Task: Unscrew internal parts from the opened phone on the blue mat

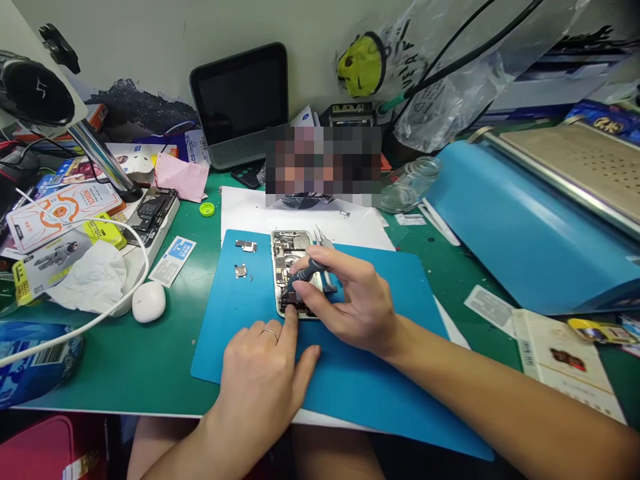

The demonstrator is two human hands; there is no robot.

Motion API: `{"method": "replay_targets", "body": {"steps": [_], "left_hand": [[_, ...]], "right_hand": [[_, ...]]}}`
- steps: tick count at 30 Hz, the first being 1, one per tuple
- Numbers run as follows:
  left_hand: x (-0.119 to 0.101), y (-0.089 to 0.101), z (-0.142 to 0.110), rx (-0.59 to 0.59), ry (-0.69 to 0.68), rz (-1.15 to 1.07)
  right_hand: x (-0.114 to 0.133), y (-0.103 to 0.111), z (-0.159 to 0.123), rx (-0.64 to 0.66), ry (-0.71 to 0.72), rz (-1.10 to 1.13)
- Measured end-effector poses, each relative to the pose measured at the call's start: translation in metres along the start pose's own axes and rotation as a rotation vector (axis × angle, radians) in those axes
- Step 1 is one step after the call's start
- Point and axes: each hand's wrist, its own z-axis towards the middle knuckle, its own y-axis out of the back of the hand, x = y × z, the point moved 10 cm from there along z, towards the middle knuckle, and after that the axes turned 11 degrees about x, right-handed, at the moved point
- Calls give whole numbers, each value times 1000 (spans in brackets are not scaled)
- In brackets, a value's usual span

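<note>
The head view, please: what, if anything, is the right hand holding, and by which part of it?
The right hand holds a dark tool by its handle, between thumb and forefinger, over the opened phone.

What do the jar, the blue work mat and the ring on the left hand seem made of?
The jar looks like clear glass, from its transparent walls and bright highlights, though clear plastic is possible. The blue work mat seems silicone or rubber, being flat, evenly coloured and matte. The ring looks like silvery metal, from its shine; which metal, I cannot tell.
</note>
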Motion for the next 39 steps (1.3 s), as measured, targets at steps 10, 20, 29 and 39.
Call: {"method": "replay_targets", "body": {"steps": [10,20,29,39], "left_hand": [[0,-2,2,24,-3,4],[0,-2,2,38,-6,-6],[1,-4,1,45,5,-16],[2,-4,-1,39,12,-18]], "right_hand": [[1,0,-1,-15,4,27],[8,1,-1,-59,88,20],[25,1,3,2,233,-73],[25,1,0,19,315,-86]]}}
